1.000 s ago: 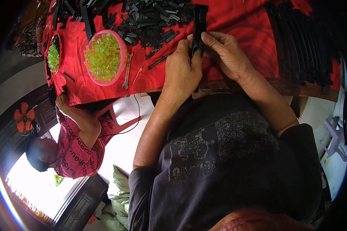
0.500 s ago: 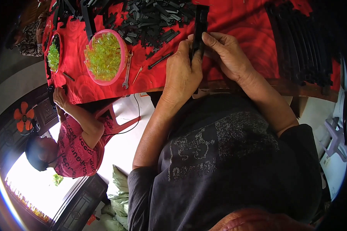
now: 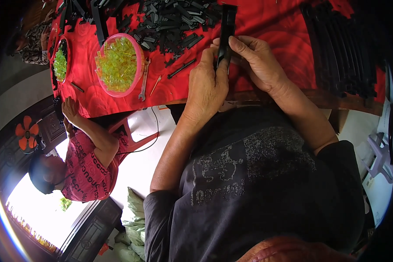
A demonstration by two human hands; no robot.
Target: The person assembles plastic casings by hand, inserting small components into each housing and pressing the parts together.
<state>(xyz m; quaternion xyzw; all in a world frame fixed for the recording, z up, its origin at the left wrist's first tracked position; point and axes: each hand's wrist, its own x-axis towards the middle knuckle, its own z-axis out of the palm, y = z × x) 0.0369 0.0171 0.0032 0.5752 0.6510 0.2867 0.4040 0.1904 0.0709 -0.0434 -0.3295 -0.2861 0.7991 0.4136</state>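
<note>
Upright between my hands stands a long black plastic strip [image 3: 228, 26], its lower end hidden by my fingers. My left hand [image 3: 208, 83] closes round its lower part. With thumb and fingers my right hand [image 3: 260, 61] pinches the strip's right side a little higher. Left of my hands, a pink-rimmed bowl [image 3: 138, 74] holds many small clear yellow-green pieces [image 3: 118, 63]. Beside the bowl lie a metal wrench [image 3: 144, 81], a thin wooden-looking stick [image 3: 155, 85] and a dark rod-shaped tool [image 3: 180, 69].
A heap of small black plastic parts [image 3: 174, 19] covers the far middle of the red-covered table [image 3: 275, 26]. Long black strips [image 3: 340, 52] lie stacked at right. A second bowl of green pieces [image 3: 60, 65] stands far left, near a co-worker in a red patterned shirt [image 3: 94, 161].
My left hand has shifted slightly on the strip, and the strip has turned a little. The co-worker's hand has moved slightly at the table edge.
</note>
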